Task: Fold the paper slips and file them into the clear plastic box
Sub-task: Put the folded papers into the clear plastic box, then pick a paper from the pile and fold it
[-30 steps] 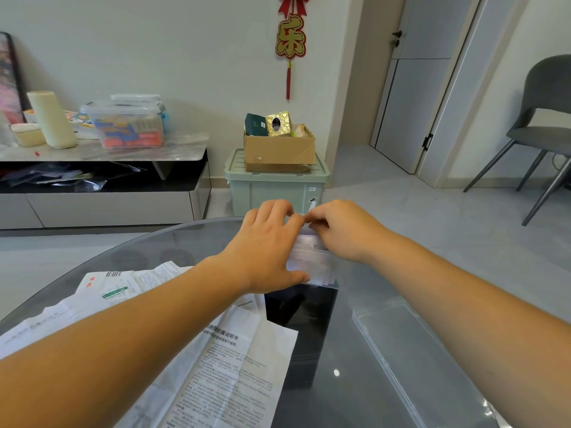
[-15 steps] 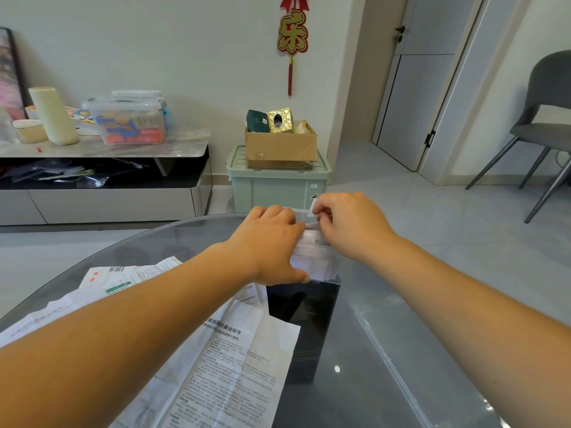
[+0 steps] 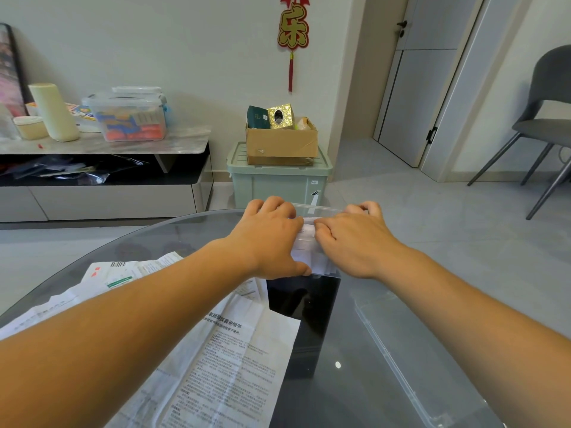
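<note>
A small clear plastic box point(image 3: 321, 208) stands on the far part of the round glass table point(image 3: 336, 393), with white folded paper slips point(image 3: 304, 244) upright inside it. My left hand point(image 3: 268, 236) clasps the box's left side, thumb on the near wall and fingers curled over the rim. My right hand point(image 3: 355, 239) is at the box's right side, its curled fingers tucked onto the slips. Both hands hide most of the box. Several unfolded printed sheets point(image 3: 222, 366) lie on the table under my left forearm.
The box's clear lid point(image 3: 401, 350) lies flat on the glass at the right. More sheets point(image 3: 117, 273) spread to the left edge. Beyond the table are a green bin point(image 3: 278, 183) with a cardboard box, a low cabinet point(image 3: 102, 199) and a grey chair point(image 3: 543, 125).
My hands, pinched together above the box's middle, have moved apart to its left and right sides and lowered onto the slips.
</note>
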`<action>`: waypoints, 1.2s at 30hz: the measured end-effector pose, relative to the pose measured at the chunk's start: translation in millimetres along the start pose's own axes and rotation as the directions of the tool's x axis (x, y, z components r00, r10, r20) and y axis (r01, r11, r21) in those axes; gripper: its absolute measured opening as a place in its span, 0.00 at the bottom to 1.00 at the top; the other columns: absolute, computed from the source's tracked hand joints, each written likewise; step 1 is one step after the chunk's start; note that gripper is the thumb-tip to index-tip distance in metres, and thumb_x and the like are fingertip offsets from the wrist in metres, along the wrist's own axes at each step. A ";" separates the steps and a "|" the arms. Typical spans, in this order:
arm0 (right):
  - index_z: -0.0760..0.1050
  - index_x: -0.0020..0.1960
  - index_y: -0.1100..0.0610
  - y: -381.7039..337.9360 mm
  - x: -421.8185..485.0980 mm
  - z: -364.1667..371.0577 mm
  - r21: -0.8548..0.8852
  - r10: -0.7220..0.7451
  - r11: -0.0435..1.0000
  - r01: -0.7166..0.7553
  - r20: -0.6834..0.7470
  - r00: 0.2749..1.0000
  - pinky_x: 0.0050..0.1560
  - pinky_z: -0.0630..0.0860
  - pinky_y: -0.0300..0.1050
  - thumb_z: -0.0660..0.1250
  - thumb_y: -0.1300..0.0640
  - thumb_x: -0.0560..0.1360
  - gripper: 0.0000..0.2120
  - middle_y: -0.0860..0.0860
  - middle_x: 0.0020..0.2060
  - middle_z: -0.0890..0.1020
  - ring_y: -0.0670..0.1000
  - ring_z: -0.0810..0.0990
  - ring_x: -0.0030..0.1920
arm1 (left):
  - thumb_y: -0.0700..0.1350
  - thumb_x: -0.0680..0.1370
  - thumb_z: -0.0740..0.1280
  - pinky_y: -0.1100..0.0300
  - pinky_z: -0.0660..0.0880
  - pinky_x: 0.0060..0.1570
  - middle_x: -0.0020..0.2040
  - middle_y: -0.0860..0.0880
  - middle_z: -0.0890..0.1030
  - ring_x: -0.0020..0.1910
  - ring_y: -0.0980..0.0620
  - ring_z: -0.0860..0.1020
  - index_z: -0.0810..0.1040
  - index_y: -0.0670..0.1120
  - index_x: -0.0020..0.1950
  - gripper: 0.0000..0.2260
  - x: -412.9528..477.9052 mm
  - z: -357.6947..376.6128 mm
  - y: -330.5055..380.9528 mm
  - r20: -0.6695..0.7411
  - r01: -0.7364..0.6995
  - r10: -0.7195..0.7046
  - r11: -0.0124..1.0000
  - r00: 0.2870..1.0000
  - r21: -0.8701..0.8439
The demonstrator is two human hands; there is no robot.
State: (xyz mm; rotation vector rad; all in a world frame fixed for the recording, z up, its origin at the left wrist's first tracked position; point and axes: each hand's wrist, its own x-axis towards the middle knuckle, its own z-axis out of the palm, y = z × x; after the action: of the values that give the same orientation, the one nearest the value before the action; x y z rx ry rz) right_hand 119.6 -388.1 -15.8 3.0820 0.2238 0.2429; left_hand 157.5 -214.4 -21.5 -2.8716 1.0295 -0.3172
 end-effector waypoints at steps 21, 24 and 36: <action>0.78 0.49 0.53 -3.2 -25.7 -24.0 0.337 0.150 0.940 -0.052 -0.272 0.951 0.53 0.68 0.49 0.53 0.53 0.82 0.15 0.48 0.47 0.79 0.52 0.74 0.52 | 0.68 0.74 0.67 0.48 0.61 0.73 0.76 0.51 0.67 0.74 0.49 0.64 0.60 0.52 0.79 0.39 -41.7 -39.0 -10.6 -0.072 0.057 -0.072 0.980 0.995 -0.191; 0.79 0.51 0.53 -23.8 -53.8 -34.0 0.508 0.084 0.861 0.022 -0.184 0.979 0.48 0.72 0.43 0.56 0.52 0.83 0.14 0.46 0.48 0.79 0.49 0.75 0.50 | 0.64 0.76 0.66 0.52 0.74 0.63 0.68 0.53 0.73 0.62 0.51 0.75 0.69 0.54 0.71 0.27 -93.0 -49.3 -16.3 -0.044 0.163 -0.186 0.935 0.982 -0.315; 0.72 0.69 0.47 -147.0 -193.7 -40.0 0.497 -0.432 0.833 0.244 0.307 0.848 0.71 0.66 0.48 0.57 0.35 0.80 0.24 0.41 0.66 0.73 0.45 0.66 0.69 | 0.67 0.77 0.61 0.59 0.66 0.70 0.72 0.58 0.67 0.69 0.56 0.68 0.69 0.60 0.70 0.24 -298.7 -51.4 -3.0 0.338 0.270 -0.181 0.933 0.924 -0.239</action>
State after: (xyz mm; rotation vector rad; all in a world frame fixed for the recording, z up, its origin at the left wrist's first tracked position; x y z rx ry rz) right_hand -96.6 -269.9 -13.6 3.3260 0.9246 -0.5447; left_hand -77.0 -22.3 -21.2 -3.1556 0.7352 0.2927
